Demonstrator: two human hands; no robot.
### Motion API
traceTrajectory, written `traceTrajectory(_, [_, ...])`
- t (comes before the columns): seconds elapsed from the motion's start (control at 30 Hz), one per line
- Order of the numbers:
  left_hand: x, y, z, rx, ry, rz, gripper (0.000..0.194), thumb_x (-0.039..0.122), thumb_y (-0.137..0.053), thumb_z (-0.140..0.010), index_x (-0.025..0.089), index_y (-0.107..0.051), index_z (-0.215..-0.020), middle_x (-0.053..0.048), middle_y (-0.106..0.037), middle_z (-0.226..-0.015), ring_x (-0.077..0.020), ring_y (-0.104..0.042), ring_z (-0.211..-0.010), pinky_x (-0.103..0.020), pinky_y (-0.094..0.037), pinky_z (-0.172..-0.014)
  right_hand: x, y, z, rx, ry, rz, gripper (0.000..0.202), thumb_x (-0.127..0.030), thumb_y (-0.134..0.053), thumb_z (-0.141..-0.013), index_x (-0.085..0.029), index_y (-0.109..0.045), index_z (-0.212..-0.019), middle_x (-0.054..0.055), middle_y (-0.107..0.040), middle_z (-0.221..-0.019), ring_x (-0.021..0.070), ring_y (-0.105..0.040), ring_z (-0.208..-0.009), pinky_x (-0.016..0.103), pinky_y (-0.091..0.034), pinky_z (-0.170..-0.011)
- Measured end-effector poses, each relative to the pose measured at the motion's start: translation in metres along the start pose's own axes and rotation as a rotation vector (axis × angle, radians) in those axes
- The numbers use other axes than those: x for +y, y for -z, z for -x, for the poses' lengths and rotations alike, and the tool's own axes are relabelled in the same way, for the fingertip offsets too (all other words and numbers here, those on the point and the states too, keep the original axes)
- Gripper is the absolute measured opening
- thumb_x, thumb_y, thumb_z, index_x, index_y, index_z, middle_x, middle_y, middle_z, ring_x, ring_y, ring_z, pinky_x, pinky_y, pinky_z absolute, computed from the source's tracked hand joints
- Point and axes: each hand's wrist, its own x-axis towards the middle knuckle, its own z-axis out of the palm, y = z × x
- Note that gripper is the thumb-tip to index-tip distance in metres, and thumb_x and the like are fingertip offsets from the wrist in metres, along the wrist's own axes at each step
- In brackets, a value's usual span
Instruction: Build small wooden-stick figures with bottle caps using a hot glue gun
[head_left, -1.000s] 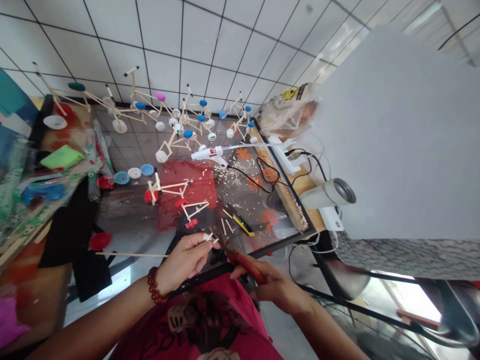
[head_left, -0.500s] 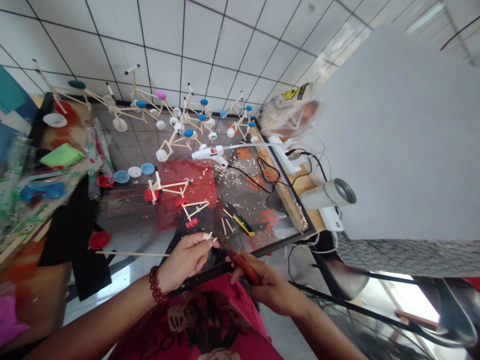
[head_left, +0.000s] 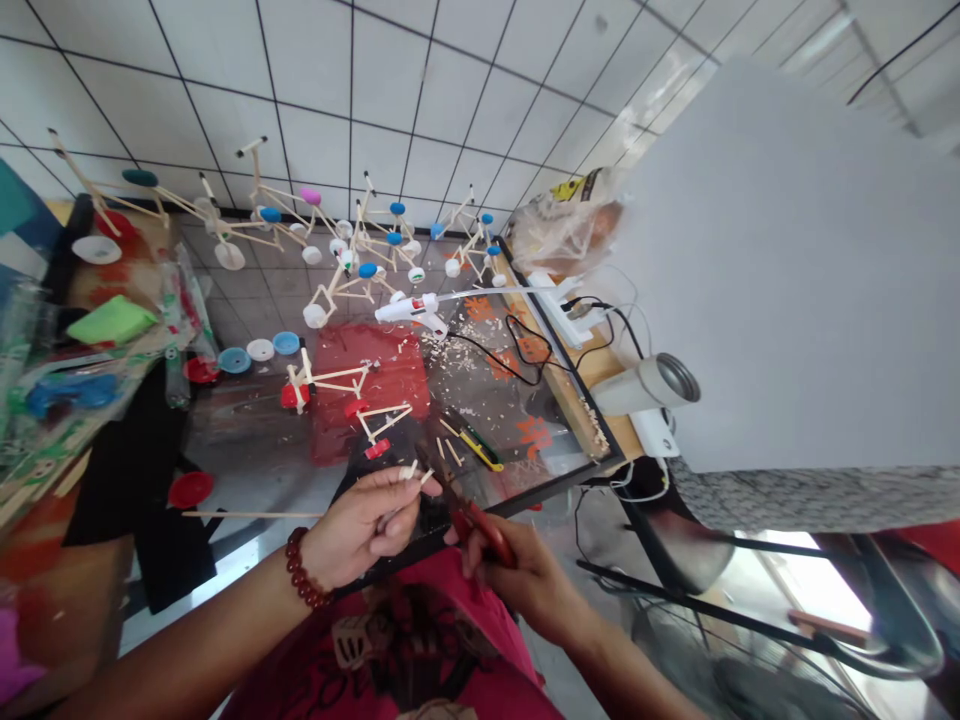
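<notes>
At the table's front edge, my left hand [head_left: 375, 520] is closed around small wooden sticks [head_left: 424, 478], whose pale tips poke out past the thumb and fingertips. A long thin stick [head_left: 251, 514] extends left from beside that hand. My right hand [head_left: 510, 570] is wrapped round the red handles of pliers [head_left: 487, 535]; their dark jaws lie beside the left fingertips. Just beyond is a small stick frame with red caps [head_left: 377, 448]. To its right are short sticks [head_left: 448, 452] and a yellow cutter [head_left: 480, 450]. A white glue gun [head_left: 412, 310] lies farther back.
Several stick models with bottle caps [head_left: 367, 270] stand along the tiled wall. A red sheet [head_left: 330, 440] lies mid-table. A power strip [head_left: 559, 310] and a white cylinder [head_left: 652, 385] are at the right. Plastic packs and a green piece [head_left: 112, 320] are at the left.
The whole view has shifted slightly, moving the table items a little left. Both hands keep their holds, and the plier jaws now show more clearly beside the left fingertips.
</notes>
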Motion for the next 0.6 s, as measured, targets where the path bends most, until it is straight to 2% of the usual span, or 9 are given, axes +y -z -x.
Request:
traceTrajectory(0.07, [-0.002,-0.002,0.0,0.012,-0.08,-0.033,0.03,0.038,-0.077,-0.078,0.013,-0.07,-0.093,0.007,-0.045,-0.049,-0.0013,-0.03,-0.037,-0.018,-0.018,-0.04,0.006,-0.005,-0.002,-0.044,-0.072,-0.218,0.009,-0.014,-0.056,-0.06,-0.017,-0.056,-0.068,0.002,-0.065,-0.081,0.0088,-0.047,-0.055,0.022,-0.035,-0.052])
traceTrajectory(0.13, [-0.003,-0.002,0.0,0.03,-0.131,-0.072,0.032,0.04,-0.076,-0.079,0.013,-0.07,-0.095,0.006,-0.049,-0.052,-0.002,-0.033,-0.038,-0.019,-0.02,-0.041,0.009,-0.007,-0.005,-0.014,-0.079,-0.275,0.008,-0.015,-0.058,-0.06,-0.018,-0.056,-0.068,0.003,-0.067,-0.086,0.0103,-0.051,-0.058,0.023,-0.037,-0.052])
traceTrajectory(0.23, [-0.004,-0.003,0.0,0.039,-0.15,-0.095,0.033,0.041,-0.075,-0.08,0.013,-0.07,-0.096,0.005,-0.051,-0.054,-0.0029,-0.037,-0.039,-0.019,-0.021,-0.041,0.008,0.004,-0.014,0.166,0.053,0.009,0.004,-0.022,-0.062,-0.071,-0.018,-0.061,-0.073,0.006,-0.068,-0.098,0.0179,-0.061,-0.081,0.028,-0.047,-0.071])
traceTrajectory(0.33, [-0.003,-0.002,0.0,0.045,-0.148,-0.1,0.033,0.04,-0.074,-0.081,0.013,-0.07,-0.097,0.005,-0.051,-0.055,-0.0034,-0.039,-0.039,-0.02,-0.02,-0.041,0.01,0.035,-0.027,0.409,0.256,0.453,0.013,-0.03,-0.061,-0.082,-0.019,-0.066,-0.086,0.011,-0.066,-0.11,0.026,-0.06,-0.104,0.039,-0.046,-0.094])
traceTrajectory(0.43, [-0.003,-0.001,-0.001,0.055,-0.148,-0.099,0.033,0.041,-0.074,-0.081,0.013,-0.069,-0.099,0.004,-0.052,-0.056,-0.0041,-0.041,-0.04,-0.021,-0.019,-0.042,0.021,0.072,-0.041,0.585,0.321,0.756,0.031,-0.036,-0.061,-0.084,-0.019,-0.062,-0.11,0.014,-0.065,-0.111,0.029,-0.061,-0.102,0.044,-0.048,-0.091])
traceTrajectory(0.5, [-0.003,0.0,-0.002,0.061,-0.147,-0.099,0.034,0.041,-0.073,-0.081,0.013,-0.068,-0.1,0.005,-0.052,-0.056,-0.0045,-0.041,-0.04,-0.022,-0.019,-0.042,0.032,0.091,-0.049,0.649,0.293,0.877,0.037,-0.039,-0.06,-0.085,-0.018,-0.06,-0.116,0.015,-0.065,-0.111,0.0306,-0.062,-0.1,0.046,-0.05,-0.088])
traceTrajectory(0.6, [-0.002,0.001,-0.002,0.078,-0.154,-0.12,0.036,0.041,-0.072,-0.081,0.012,-0.068,-0.102,0.005,-0.052,-0.057,-0.0047,-0.042,-0.041,-0.023,-0.018,-0.043,0.045,0.106,-0.058,0.685,0.244,0.99,0.04,-0.042,-0.057,-0.088,-0.017,-0.058,-0.119,0.016,-0.064,-0.113,0.0322,-0.062,-0.102,0.048,-0.05,-0.087])
